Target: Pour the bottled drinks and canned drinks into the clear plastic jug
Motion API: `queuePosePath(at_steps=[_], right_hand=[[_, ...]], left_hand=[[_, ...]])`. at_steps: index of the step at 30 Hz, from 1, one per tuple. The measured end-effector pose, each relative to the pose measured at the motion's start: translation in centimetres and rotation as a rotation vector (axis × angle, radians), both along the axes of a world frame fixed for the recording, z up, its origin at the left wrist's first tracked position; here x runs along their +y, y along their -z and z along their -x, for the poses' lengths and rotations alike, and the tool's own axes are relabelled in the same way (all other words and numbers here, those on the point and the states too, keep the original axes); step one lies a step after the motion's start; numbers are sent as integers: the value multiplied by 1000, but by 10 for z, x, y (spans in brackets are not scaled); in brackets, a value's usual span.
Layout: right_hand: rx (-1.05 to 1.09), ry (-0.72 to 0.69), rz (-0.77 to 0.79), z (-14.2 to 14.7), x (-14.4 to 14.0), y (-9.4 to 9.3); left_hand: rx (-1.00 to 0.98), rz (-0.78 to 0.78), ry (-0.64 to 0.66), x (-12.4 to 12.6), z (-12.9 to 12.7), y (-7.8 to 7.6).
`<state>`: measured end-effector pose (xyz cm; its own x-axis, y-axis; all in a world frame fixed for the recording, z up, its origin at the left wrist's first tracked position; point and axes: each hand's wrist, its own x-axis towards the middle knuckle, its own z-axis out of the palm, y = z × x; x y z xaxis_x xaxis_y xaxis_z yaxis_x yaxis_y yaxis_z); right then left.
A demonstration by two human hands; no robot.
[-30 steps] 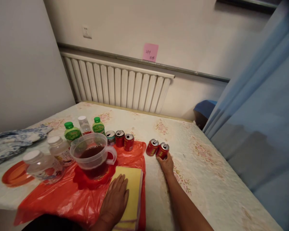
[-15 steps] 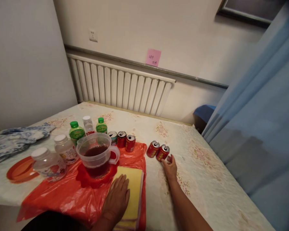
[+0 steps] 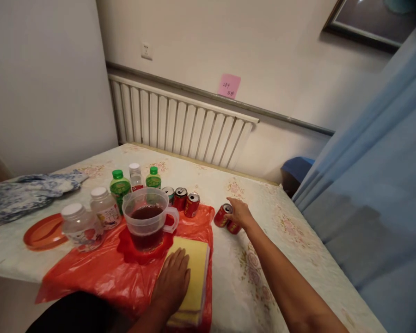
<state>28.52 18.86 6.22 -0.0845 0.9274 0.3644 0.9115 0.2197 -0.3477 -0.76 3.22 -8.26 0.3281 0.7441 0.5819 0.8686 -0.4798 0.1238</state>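
A: What's changed?
B: The right hand (image 3: 241, 213). A second ago it held the right can (image 3: 233, 227) low on its side; half a second ago it was beside it, fingers apart. Now it arches over that can, hiding the top.
A: Is it gripping?
B: I can't tell — the fingers are bent, but contact is hidden.
A: And the left can (image 3: 222, 216)?
B: Upright, just left of the right hand, close against its neighbour, as before. The left hand (image 3: 173, 280) stays flat and unclenched on the yellow pad (image 3: 197, 273).
A: Materials?
B: Metal cans, a papery pad, and crinkled red plastic (image 3: 86, 277) under the left hand's side. Beyond that hand, a clear, round jug (image 3: 147, 226) of dark liquid sits on a scalloped red dish (image 3: 138, 253).
A: Any writing?
B: Yellowish characters on the red cans, too small to read. Far beyond both hands, the pink note (image 3: 229, 86) bears two handwritten lines — I can't read them surely.
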Motion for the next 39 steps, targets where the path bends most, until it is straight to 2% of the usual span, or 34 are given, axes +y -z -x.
queuePosePath(at_steps=[4,9,17,29,39], right_hand=[[-126,18,131,11,14,-1],[-208,-9,196,17,19,0],[-239,-69,232,27,22,1],[-215,-51,271,17,18,5],[-219,-34,261,23,14,1]], left_hand=[[-11,2,1,0,0,0],[-6,21,5,-1,0,-1],[34,2,-9,-2,-1,-6],[39,-6,-10,-1,0,0],[29,18,-7,0,-1,-2]])
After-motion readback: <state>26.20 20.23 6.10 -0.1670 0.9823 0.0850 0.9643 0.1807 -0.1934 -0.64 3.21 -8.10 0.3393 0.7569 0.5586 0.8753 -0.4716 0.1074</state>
